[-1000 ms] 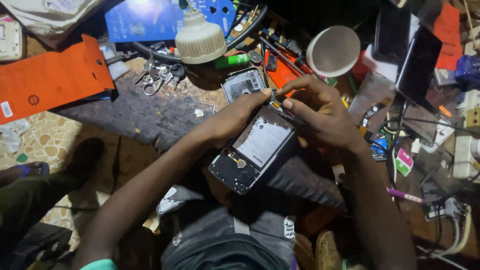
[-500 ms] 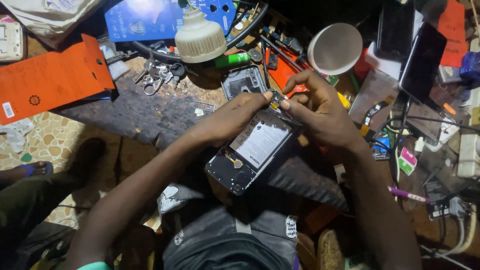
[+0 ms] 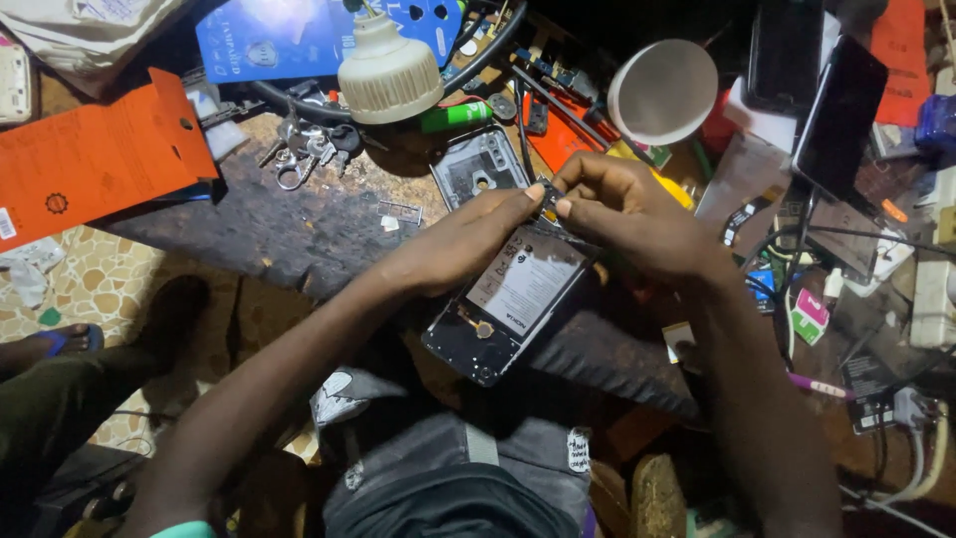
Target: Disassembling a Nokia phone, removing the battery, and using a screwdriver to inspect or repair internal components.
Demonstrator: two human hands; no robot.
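Closely held: an opened phone over a crowded bench

Down the middle of the view, a person's two bare hands meet over an opened phone. It lies tilted, top end pointing up and to the right, bottom end towards the person's lap. Its back is off: a dark frame surrounds a pale grey rectangular battery, with a small brass-coloured round part near the lower end. The phone rests at the near edge of a dark, worn workbench, partly overhanging the lap.

At the phone's top end the left hand reaches in from the lower left, its fingertips pressed against a small dark part. The right hand comes from the right, fingers curled and pinched on the same small part. Both hands grip it at one spot, thumbs nearly touching.

Just above the hands lies a separate dark phone back cover with a camera cut-out. Behind it sit a cream lamp bulb, a green marker, a bunch of keys and a white cup. An orange card lies at the left edge. Another dark phone leans upright at the right, among cables and small packets.

Open room is scarce: only the bare bench patch left of the hands is uncluttered, and the right side is tightly packed.
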